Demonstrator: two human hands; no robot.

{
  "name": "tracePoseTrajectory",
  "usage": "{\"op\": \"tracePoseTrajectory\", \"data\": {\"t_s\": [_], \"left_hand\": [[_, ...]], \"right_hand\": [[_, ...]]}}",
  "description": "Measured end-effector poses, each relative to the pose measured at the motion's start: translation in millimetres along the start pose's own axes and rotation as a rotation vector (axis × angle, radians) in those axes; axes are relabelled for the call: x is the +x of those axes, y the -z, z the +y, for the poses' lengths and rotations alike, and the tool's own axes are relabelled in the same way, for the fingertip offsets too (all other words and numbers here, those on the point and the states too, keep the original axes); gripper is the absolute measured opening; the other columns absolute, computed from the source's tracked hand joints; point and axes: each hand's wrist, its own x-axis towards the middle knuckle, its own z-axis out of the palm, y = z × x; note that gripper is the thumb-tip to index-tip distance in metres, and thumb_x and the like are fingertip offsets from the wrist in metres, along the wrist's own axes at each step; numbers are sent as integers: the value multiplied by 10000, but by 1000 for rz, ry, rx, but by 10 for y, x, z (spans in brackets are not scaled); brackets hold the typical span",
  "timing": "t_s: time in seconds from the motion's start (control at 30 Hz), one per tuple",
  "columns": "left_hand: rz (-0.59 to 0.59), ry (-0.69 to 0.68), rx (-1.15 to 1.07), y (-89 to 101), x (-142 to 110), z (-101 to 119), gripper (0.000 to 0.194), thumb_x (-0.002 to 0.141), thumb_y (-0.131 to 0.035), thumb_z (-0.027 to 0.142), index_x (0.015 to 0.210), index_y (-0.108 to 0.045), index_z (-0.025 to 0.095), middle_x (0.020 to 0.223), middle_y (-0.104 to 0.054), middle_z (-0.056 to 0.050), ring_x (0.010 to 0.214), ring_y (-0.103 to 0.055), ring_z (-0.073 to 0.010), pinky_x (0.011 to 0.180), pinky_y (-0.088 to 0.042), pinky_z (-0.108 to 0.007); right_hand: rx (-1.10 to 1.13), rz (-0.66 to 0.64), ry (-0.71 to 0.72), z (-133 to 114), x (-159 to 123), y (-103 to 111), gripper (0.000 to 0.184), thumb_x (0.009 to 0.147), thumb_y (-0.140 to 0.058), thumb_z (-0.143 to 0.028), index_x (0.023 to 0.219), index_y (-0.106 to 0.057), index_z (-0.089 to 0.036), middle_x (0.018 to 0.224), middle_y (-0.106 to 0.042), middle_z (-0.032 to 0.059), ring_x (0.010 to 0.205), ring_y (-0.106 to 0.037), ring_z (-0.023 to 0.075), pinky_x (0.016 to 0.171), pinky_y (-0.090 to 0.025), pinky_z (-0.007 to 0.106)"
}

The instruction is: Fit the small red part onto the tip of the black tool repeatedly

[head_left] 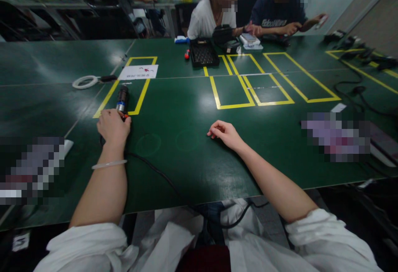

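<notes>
Left hand (pixel 112 127) grips black tool (pixel 122 96) jutting forward past knuckles.

Observed left hand (pixel 113 126) wrapped around near end of black tool (pixel 123 94), with black cord (pixel 158 171) running from beside wrist past edge of table (pixel 217 172). Found right hand (pixel 226 134) loosely curled, well apart from tool. Noted white card (pixel 139 73) across yellow tape (pixel 143 95), near coiled white cable (pixel 84 86).

Black tray (pixel 204 54), white card (pixel 135 72); coiled cable (pixel 81 87)
</notes>
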Motion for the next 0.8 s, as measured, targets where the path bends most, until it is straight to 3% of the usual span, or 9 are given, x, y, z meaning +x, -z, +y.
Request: {"op": "tracePoseTrajectory", "data": {"t_s": [0.13,0.27,0.4,0.47,0.63,0.8], "left_hand": [[60,-5,-18,-1,-13,23,364,915,-527,330,1134,-583,45,1153,-527,-179,1029,-492,-304,886,-389,-446],[103,-173,-173,40,-134,248,364,943,-481,343,1163,-609,83,1107,-598,-151,986,-538,-267,880,-408,-401],[-192,-498,-554,114,-477,794,343,939,-492,382,1132,-662,155,1067,-657,-94,949,-597,-210,879,-439,-335],[-381,-585,-710,142,-684,1107,361,921,-516,414,1144,-671,175,1069,-663,-89,951,-611,-207,857,-453,-331],[-827,-425,-1094,139,-1038,1614,398,798,-679,422,1070,-620,137,962,-687,-95,856,-642,-191,782,-486,-322],[-936,-305,-1177,109,-1145,1684,326,788,-687,415,938,-622,133,854,-676,-70,745,-604,-154,734,-475,-309]], "right_hand": [[-4,-1,2,-3,-2,-5,216,845,-632,-385,812,-593,-174,783,-728,46,643,-624,124,660,-502,268],[-16,-3,5,-5,-4,-9,225,847,-629,-392,812,-592,-172,786,-726,48,645,-619,124,658,-498,268],[-31,-11,16,-8,-6,-11,215,855,-622,-381,816,-592,-171,786,-714,45,645,-611,121,654,-490,265],[-21,-14,18,-17,-8,-15,211,851,-628,-378,825,-589,-173,768,-701,38,646,-612,122,654,-492,266],[68,-55,19,-70,-24,-32,318,825,-664,-410,1032,-563,-191,757,-681,5,635,-612,123,607,-487,250],[53,-107,54,-64,-36,-46,327,810,-712,-407,1007,-585,-180,761,-648,-4,639,-597,111,621,-473,245]]}}
